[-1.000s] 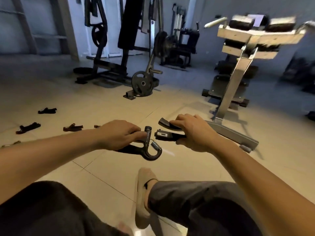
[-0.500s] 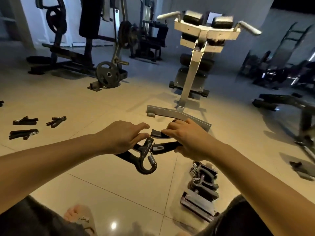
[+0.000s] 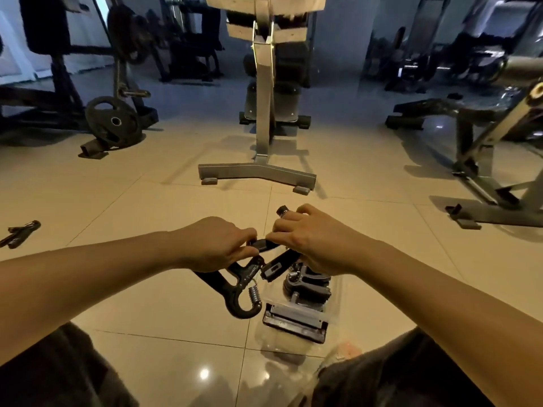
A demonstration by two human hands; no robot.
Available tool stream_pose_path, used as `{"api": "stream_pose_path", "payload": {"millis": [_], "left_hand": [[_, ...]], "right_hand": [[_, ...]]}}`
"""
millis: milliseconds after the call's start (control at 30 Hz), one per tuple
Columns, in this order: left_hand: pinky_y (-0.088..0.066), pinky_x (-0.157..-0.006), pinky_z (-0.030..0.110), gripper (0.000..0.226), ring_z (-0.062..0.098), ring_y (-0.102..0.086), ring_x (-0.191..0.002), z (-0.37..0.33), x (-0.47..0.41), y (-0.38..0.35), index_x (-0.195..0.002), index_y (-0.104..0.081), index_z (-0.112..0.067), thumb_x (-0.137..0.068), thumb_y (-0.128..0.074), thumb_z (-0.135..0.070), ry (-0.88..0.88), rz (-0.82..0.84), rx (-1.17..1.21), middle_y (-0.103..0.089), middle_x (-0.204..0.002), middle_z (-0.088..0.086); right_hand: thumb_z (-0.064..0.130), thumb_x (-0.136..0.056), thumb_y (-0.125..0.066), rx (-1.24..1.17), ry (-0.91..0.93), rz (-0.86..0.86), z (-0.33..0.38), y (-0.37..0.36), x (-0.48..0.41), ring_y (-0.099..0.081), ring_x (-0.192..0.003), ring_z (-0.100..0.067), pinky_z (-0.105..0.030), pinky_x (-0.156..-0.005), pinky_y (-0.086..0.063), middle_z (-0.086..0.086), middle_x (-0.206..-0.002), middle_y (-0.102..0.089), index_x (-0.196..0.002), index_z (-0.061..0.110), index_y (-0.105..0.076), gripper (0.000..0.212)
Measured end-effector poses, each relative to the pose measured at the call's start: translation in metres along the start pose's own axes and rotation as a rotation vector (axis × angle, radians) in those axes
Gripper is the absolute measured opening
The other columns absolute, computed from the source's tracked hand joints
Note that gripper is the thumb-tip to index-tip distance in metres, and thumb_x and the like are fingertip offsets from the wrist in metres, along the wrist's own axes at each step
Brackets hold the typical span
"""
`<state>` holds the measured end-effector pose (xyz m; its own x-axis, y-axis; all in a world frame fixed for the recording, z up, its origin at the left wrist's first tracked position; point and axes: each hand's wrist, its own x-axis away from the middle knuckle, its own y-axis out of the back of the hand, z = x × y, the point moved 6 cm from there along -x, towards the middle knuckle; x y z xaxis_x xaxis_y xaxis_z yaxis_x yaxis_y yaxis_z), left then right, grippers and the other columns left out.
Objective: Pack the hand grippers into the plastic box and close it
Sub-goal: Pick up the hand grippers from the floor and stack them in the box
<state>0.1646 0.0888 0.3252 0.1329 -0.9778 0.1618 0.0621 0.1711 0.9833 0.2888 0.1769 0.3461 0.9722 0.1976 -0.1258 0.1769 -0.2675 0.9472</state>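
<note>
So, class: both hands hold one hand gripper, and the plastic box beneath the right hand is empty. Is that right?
No. The head view shows the plastic box is not empty: it holds several packed grippers. The left hand and right hand do grip one black gripper together.

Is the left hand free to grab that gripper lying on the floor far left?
Probably not yet: the left hand grips a black hand gripper, and the floor gripper lies well beyond it.
</note>
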Motion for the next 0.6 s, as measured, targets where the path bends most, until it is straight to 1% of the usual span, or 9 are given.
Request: {"api": "stream_pose_path", "payload": {"millis": [133, 233, 333, 433, 467, 500, 567, 600], "left_hand": [[-0.028, -0.054, 0.025, 0.033, 0.010, -0.045, -0.059, 0.002, -0.025, -0.011, -0.112, -0.047, -0.026, -0.105, -0.030, -0.053, 0.001, -0.043, 0.017, -0.054, -0.071, -0.005], [-0.030, -0.057, 0.030, 0.033, 0.012, -0.047, -0.060, 0.008, -0.039, -0.019, -0.101, -0.047, -0.026, -0.104, -0.030, -0.055, -0.004, -0.092, 0.054, -0.056, -0.070, -0.003], [-0.033, -0.060, 0.033, 0.031, 0.016, -0.050, -0.062, 0.011, -0.062, -0.017, -0.093, -0.043, -0.028, -0.105, -0.030, -0.054, -0.043, -0.128, 0.043, -0.055, -0.069, -0.003], [-0.033, -0.060, 0.035, 0.030, 0.018, -0.051, -0.063, 0.017, -0.083, -0.018, -0.094, -0.042, -0.027, -0.105, -0.030, -0.053, -0.050, -0.177, 0.045, -0.054, -0.067, -0.004], [-0.033, -0.060, 0.035, 0.031, 0.019, -0.051, -0.062, 0.020, -0.088, -0.019, -0.096, -0.042, -0.027, -0.105, -0.029, -0.053, -0.049, -0.192, 0.059, -0.053, -0.066, -0.004], [-0.034, -0.059, 0.036, 0.034, 0.019, -0.051, -0.061, 0.024, -0.093, -0.020, -0.096, -0.042, -0.026, -0.103, -0.026, -0.055, -0.051, -0.217, 0.075, -0.054, -0.065, -0.003], [-0.033, -0.058, 0.036, 0.047, 0.019, -0.052, -0.061, 0.031, -0.104, -0.021, -0.096, -0.041, -0.027, -0.095, -0.012, -0.064, -0.055, -0.281, 0.092, -0.055, -0.065, -0.003], [-0.032, -0.057, 0.036, 0.052, 0.020, -0.053, -0.061, 0.034, -0.109, -0.021, -0.096, -0.040, -0.027, -0.090, -0.005, -0.066, -0.052, -0.314, 0.094, -0.055, -0.064, -0.003]], "right_hand": [[0.010, -0.088, -0.069, -0.005, -0.004, 0.006, -0.022, -0.019, -0.005, -0.054, -0.115, -0.020, -0.040, -0.098, -0.044, 0.002, -0.124, -0.061, -0.135, 0.023, -0.054, 0.052], [0.008, -0.089, -0.066, 0.001, 0.008, 0.024, -0.032, -0.034, -0.011, -0.054, -0.117, -0.022, -0.042, -0.097, -0.045, 0.001, -0.127, -0.061, -0.135, 0.021, -0.053, 0.050], [0.011, -0.087, -0.071, -0.007, -0.011, 0.005, -0.050, -0.049, -0.012, -0.055, -0.118, -0.023, -0.041, -0.097, -0.046, 0.000, -0.130, -0.062, -0.136, 0.020, -0.054, 0.053], [0.013, -0.081, -0.077, 0.010, -0.104, -0.042, -0.075, -0.054, -0.009, -0.055, -0.119, -0.023, -0.040, -0.097, -0.049, -0.001, -0.132, -0.060, -0.137, 0.021, -0.053, 0.062], [0.015, -0.079, -0.079, -0.003, -0.177, -0.054, -0.087, -0.056, -0.008, -0.055, -0.118, -0.023, -0.040, -0.095, -0.050, -0.001, -0.133, -0.059, -0.137, 0.021, -0.052, 0.064], [0.018, -0.080, -0.078, -0.039, -0.294, -0.075, -0.100, -0.057, -0.005, -0.055, -0.116, -0.022, -0.039, -0.093, -0.051, 0.000, -0.131, -0.058, -0.136, 0.023, -0.052, 0.063], [0.026, -0.086, -0.073, -0.245, -0.644, -0.149, -0.130, -0.064, 0.006, -0.057, -0.105, -0.016, -0.037, -0.085, -0.054, 0.005, -0.120, -0.058, -0.127, 0.025, -0.056, 0.044], [0.031, -0.090, -0.070, -0.412, -0.836, -0.177, -0.142, -0.071, 0.013, -0.059, -0.098, -0.015, -0.036, -0.081, -0.055, 0.006, -0.111, -0.060, -0.120, 0.024, -0.060, 0.033]]}}
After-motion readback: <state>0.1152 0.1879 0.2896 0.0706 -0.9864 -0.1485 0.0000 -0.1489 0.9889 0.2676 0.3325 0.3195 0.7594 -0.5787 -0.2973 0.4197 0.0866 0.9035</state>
